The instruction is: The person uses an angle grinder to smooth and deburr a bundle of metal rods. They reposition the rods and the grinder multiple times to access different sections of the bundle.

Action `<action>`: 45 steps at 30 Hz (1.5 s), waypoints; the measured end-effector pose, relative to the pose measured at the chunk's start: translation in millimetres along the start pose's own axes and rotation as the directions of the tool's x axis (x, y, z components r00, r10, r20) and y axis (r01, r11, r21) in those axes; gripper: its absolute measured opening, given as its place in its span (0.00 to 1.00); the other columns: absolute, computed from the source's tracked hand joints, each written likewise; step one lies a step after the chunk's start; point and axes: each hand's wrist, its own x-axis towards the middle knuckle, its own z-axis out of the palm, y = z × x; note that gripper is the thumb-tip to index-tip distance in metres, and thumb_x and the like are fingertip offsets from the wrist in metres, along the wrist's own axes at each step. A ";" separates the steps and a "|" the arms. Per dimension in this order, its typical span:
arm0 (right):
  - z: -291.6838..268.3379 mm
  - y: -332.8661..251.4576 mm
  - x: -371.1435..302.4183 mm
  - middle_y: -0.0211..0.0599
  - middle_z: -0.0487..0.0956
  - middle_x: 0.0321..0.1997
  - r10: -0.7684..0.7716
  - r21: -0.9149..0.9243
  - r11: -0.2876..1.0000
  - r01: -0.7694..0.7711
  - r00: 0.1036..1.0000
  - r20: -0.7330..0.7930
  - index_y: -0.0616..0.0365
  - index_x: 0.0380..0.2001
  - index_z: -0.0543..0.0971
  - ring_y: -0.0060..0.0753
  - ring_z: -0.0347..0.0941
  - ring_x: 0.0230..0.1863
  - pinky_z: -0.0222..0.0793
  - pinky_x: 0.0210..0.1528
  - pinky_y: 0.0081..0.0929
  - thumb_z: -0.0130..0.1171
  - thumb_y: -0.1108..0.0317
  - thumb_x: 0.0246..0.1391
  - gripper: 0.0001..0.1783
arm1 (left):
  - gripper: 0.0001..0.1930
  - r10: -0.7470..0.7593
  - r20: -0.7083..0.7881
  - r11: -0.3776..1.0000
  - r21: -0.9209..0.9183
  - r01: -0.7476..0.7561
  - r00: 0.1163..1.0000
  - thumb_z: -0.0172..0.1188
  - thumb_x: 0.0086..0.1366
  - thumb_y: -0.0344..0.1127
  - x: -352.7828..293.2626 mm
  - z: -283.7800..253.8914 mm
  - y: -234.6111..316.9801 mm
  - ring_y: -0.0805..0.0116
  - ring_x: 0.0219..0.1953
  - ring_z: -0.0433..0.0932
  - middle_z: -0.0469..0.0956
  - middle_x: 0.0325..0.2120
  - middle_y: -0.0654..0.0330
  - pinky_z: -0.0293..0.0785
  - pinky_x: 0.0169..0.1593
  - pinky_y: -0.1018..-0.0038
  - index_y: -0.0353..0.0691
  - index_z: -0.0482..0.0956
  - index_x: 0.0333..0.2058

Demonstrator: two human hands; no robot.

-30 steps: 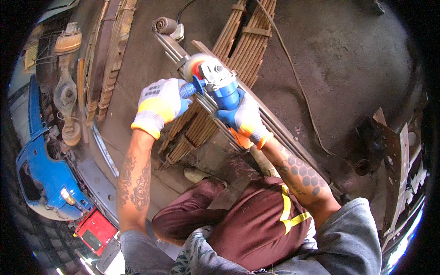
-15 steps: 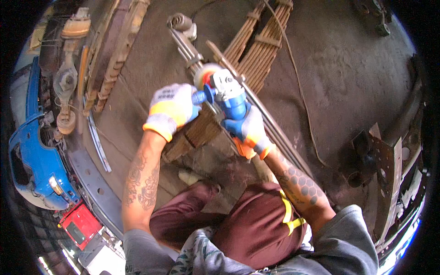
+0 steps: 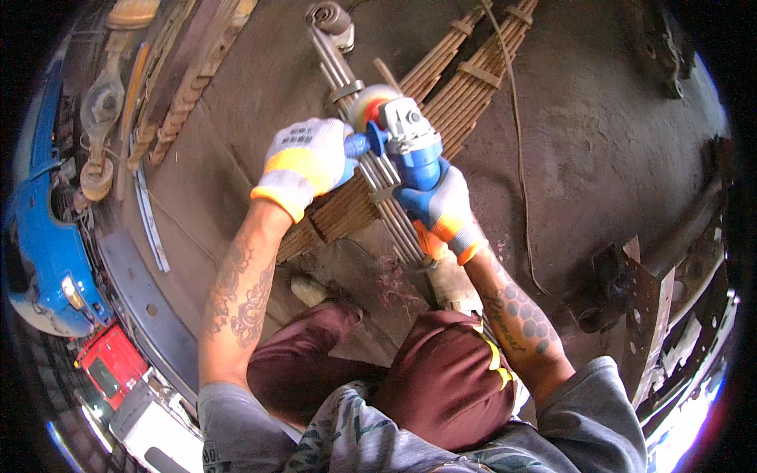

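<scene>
An angle grinder (image 3: 415, 158) with a blue body and silver head is held between my two gloved hands. My left hand (image 3: 306, 162) is closed round its blue side handle (image 3: 359, 145). My right hand (image 3: 447, 206) wraps the blue body from the right and below, its fingers partly hidden. The grinder's round disc (image 3: 371, 104), pale with a red centre, looks blurred and lies over a steel leaf spring (image 3: 399, 227). That spring runs from a rolled eye at the top down between my hands; whether the disc touches it I cannot tell.
More leaf springs (image 3: 481, 79), rusty brown, lie beyond and under the work. A cable (image 3: 516, 150) snakes over the floor at right. Rusty beams (image 3: 193, 91) and an axle (image 3: 102, 106) lie at left, near a blue vehicle panel (image 3: 51, 276). A holed metal beam (image 3: 650, 331) stands at right.
The view has shifted, and the grinder and both hands appear slightly farther right. Spring leaves that showed right of the grinder now show below it, between my hands. Both grips remain the same.
</scene>
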 end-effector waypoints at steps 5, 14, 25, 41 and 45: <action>8.7 -4.3 13.0 0.35 0.85 0.32 -0.074 -0.044 0.996 0.077 0.996 0.051 0.65 0.43 0.80 0.24 0.80 0.26 0.79 0.31 0.27 0.75 0.70 0.43 0.23 | 0.17 0.031 0.034 0.999 0.019 -0.031 0.999 0.63 0.65 0.51 -1.4 -6.1 -13.7 0.42 0.42 0.86 0.86 0.37 0.47 0.81 0.48 0.50 0.44 0.88 0.40; -10.3 -6.7 14.7 0.46 0.88 0.39 0.105 -0.214 0.971 -0.111 0.994 -0.038 0.61 0.49 0.81 0.38 0.86 0.40 0.80 0.49 0.37 0.76 0.61 0.36 0.33 | 0.14 -0.009 0.094 0.994 -0.111 0.019 0.996 0.65 0.61 0.52 22.5 -1.3 -3.1 0.44 0.38 0.86 0.86 0.33 0.49 0.81 0.46 0.50 0.50 0.88 0.36; -22.1 -45.4 7.2 0.58 0.86 0.39 0.131 -0.370 0.922 -0.111 0.991 0.029 0.61 0.50 0.81 0.57 0.86 0.42 0.80 0.48 0.45 0.75 0.57 0.36 0.35 | 0.15 -0.111 0.200 0.992 -0.042 0.122 0.973 0.70 0.57 0.49 7.1 -11.6 5.7 0.42 0.38 0.85 0.85 0.29 0.47 0.80 0.43 0.47 0.48 0.83 0.37; 57.3 -28.0 34.9 0.53 0.86 0.37 0.064 -0.031 0.997 -0.066 0.996 -0.068 0.57 0.48 0.79 0.57 0.85 0.41 0.80 0.47 0.47 0.75 0.57 0.34 0.34 | 0.11 -0.074 0.076 0.947 0.317 0.046 0.994 0.67 0.59 0.48 42.8 -40.7 -29.5 0.41 0.36 0.85 0.85 0.29 0.48 0.80 0.41 0.48 0.50 0.83 0.33; 64.4 -13.1 28.8 0.52 0.85 0.36 0.066 0.040 0.997 -0.062 0.990 -0.122 0.56 0.47 0.78 0.58 0.84 0.40 0.80 0.47 0.47 0.75 0.58 0.33 0.33 | 0.10 -0.022 0.055 0.941 0.338 0.003 0.998 0.66 0.59 0.48 44.2 -33.0 -25.1 0.40 0.35 0.84 0.84 0.28 0.47 0.79 0.39 0.47 0.50 0.82 0.32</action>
